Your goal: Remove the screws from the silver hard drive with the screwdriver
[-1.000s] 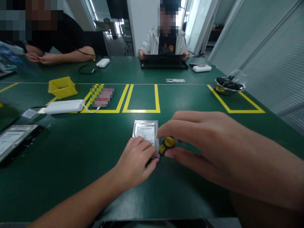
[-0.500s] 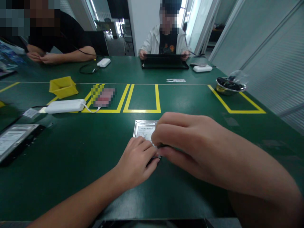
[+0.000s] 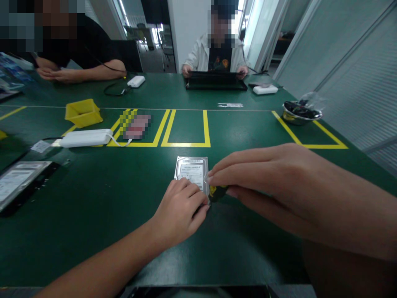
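A silver hard drive with a white label lies on the green table in front of me. My left hand grips its near end, fingers bent over it and thumb at the near right corner; that end is largely covered. Just right of the drive, my right hand pinches a black-and-yellow screwdriver between its long, nearly straight fingers and the thumb. Only part of the screwdriver's handle shows, by the drive's right edge; its tip cannot be made out.
Another drive lies on a black base at left. Beyond are a white power bank, a yellow bin and yellow tape frames. A metal bowl of dark items stands at right. Two people sit across the table, one holding a black panel.
My right hand has shifted to the right and its fingers have straightened, so more of the drive and the screwdriver handle show. My left hand stays in place on the drive.
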{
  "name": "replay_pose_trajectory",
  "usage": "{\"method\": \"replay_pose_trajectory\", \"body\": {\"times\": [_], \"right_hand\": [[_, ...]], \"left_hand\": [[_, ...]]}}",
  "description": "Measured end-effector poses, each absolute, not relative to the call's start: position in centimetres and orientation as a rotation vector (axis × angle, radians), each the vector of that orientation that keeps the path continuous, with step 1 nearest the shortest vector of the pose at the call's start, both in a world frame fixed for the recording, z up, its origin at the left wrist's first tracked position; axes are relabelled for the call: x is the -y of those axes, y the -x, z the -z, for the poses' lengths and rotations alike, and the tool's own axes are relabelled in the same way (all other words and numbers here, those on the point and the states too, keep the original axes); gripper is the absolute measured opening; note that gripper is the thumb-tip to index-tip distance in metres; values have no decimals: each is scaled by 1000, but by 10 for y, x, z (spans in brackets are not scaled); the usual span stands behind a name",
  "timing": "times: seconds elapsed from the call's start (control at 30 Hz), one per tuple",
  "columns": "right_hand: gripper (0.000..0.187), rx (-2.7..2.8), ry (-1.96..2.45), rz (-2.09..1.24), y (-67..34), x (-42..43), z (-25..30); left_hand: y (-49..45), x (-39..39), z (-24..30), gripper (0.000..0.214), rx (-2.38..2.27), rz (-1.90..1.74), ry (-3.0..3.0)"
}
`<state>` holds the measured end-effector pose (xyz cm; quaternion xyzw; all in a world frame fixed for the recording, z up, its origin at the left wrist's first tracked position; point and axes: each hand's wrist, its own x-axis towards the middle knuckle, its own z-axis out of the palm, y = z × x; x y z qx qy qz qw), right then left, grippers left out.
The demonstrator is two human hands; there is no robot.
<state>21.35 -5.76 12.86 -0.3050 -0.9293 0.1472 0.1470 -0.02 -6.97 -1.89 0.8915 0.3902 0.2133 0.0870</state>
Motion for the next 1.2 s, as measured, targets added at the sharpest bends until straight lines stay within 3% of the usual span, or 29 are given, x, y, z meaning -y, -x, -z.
{"method": "replay_pose_trajectory", "body": {"times": [0.4,0.8,1.03,1.2], "right_hand": [[7,2641,895,-354,-205,58,-123],[27,2721,799,-611,-212,58,-132],[14,2695,989,-410,-210,62,-128],[13,2676,895,-528,-206,59,-126]], "left_hand": [[-3,72,22,12,-1179,-651,-2661],[0,70,23,14,-1201,-593,-2653],[-2,71,22,12,-1194,-626,-2650],[-2,71,22,12,-1191,-634,-2650]]}}
